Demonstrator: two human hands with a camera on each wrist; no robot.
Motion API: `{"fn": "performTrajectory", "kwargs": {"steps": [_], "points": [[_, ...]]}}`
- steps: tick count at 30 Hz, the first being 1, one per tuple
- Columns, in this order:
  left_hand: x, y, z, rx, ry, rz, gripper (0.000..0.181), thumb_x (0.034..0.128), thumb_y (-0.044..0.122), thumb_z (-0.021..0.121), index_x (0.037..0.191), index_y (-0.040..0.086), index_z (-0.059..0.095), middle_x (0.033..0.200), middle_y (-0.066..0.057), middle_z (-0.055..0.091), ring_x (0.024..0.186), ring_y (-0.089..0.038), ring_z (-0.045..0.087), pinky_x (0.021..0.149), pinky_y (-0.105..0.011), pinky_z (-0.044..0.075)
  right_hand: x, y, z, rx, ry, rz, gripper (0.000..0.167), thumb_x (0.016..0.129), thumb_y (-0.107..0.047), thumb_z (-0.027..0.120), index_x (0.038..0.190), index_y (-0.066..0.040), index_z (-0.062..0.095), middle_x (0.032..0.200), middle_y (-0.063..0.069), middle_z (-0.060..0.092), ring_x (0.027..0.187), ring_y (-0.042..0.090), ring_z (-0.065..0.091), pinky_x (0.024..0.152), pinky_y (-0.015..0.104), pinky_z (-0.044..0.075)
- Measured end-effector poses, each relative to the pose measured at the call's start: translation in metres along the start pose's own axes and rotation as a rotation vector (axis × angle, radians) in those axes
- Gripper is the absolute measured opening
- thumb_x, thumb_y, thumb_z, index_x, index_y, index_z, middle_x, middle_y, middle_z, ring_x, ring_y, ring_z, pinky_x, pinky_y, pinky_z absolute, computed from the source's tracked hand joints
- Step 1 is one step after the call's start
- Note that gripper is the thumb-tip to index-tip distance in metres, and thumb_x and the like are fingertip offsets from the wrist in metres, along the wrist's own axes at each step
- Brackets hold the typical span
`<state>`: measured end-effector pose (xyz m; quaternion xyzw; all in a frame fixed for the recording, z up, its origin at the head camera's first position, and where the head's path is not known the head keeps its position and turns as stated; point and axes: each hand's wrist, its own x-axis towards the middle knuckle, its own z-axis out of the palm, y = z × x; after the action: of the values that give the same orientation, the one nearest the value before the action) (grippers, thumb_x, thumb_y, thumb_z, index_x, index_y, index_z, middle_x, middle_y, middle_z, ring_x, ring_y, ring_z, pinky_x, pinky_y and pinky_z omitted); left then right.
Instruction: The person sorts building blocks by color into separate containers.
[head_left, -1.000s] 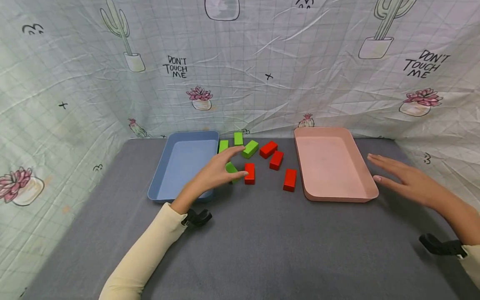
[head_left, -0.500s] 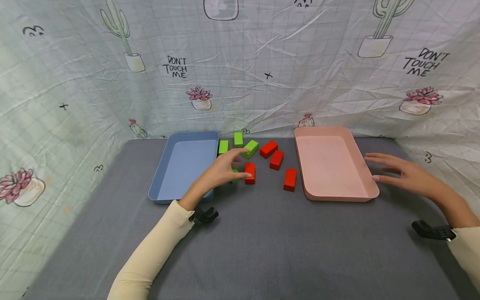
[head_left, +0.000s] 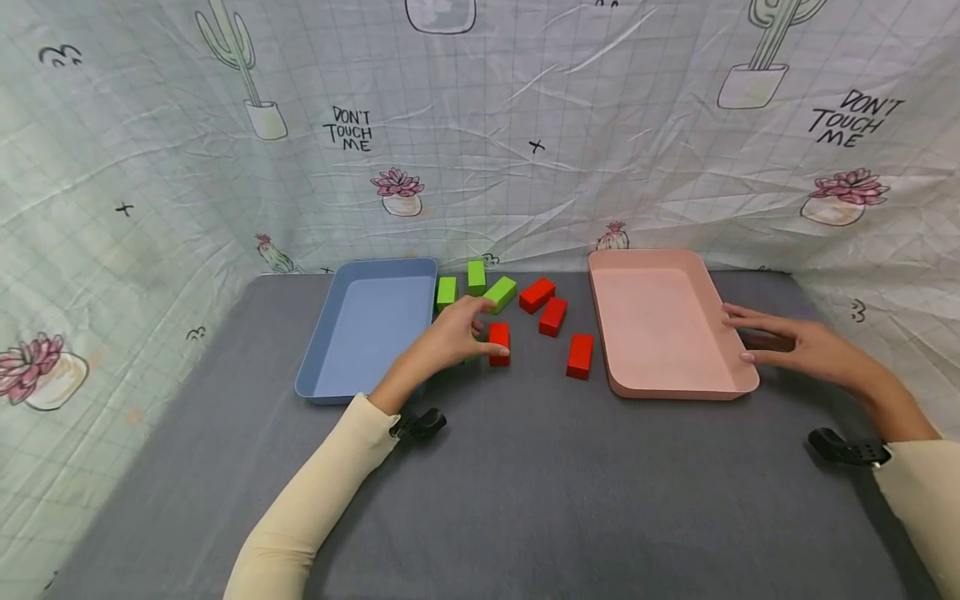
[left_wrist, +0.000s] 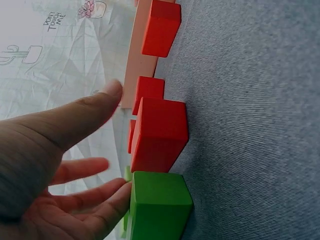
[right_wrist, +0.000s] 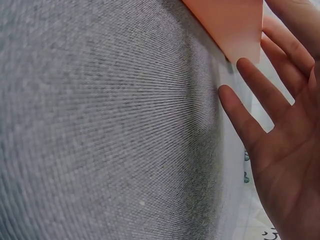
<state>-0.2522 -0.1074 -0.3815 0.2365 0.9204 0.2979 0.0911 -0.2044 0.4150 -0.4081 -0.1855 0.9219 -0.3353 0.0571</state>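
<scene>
Block (head_left: 499,335), red, long axis pointing forward

Head view: illumination is bright, diffuse and even. Soft shadows fall on the table (head_left: 570,492) along the inner side of the left sleeve (head_left: 315,492) and right sleeve (head_left: 918,492). Left wrist view: the printed cloth (left_wrist: 75,55) is washed out and soft; the left hand (left_wrist: 40,135) darkens toward the wrist. Right wrist view: exposure is dimmer; the table weave blurs toward the left edge
</scene>
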Motion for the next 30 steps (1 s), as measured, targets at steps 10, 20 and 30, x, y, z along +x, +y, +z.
{"fn": "performTrajectory", "kwargs": {"steps": [10, 20, 30], "points": [[0.004, 0.005, 0.002, 0.105, -0.043, 0.013, 0.058, 0.0819, 0.035, 0.087, 0.126, 0.002, 0.069, 0.122, -0.012, 0.066, 0.107, -0.026, 0.062, 0.091, -0.037, 0.054, 0.003, 0.002, 0.0, -0.028, -0.025, 0.048, 0.061, 0.093, -0.022, 0.075, 0.15, -0.023, 0.053, 0.161, -0.019, 0.034, 0.131, -0.025, 0.023, 0.089, 0.001, 0.021], [0.007, 0.012, 0.01, 0.144, -0.111, 0.147, 0.041, 0.0892, 0.01, 0.079, 0.129, 0.006, 0.069, 0.13, -0.014, 0.063, 0.115, -0.027, 0.06, 0.096, -0.036, 0.052, 0.002, 0.005, 0.0, -0.051, -0.019, 0.01, 0.062, 0.092, -0.019, 0.076, 0.15, -0.02, 0.054, 0.158, -0.024, 0.035, 0.132, -0.026, 0.024, 0.091, -0.001, 0.021], [0.011, 0.009, 0.019, 0.072, -0.089, 0.242, 0.04, 0.0888, -0.015, 0.061, 0.121, 0.005, 0.07, 0.123, -0.008, 0.069, 0.115, -0.023, 0.061, 0.099, -0.035, 0.05, 0.003, 0.003, -0.002, -0.052, -0.026, -0.008, 0.06, 0.093, -0.019, 0.076, 0.149, -0.018, 0.054, 0.159, -0.024, 0.034, 0.132, -0.026, 0.023, 0.092, -0.002, 0.021]]}}
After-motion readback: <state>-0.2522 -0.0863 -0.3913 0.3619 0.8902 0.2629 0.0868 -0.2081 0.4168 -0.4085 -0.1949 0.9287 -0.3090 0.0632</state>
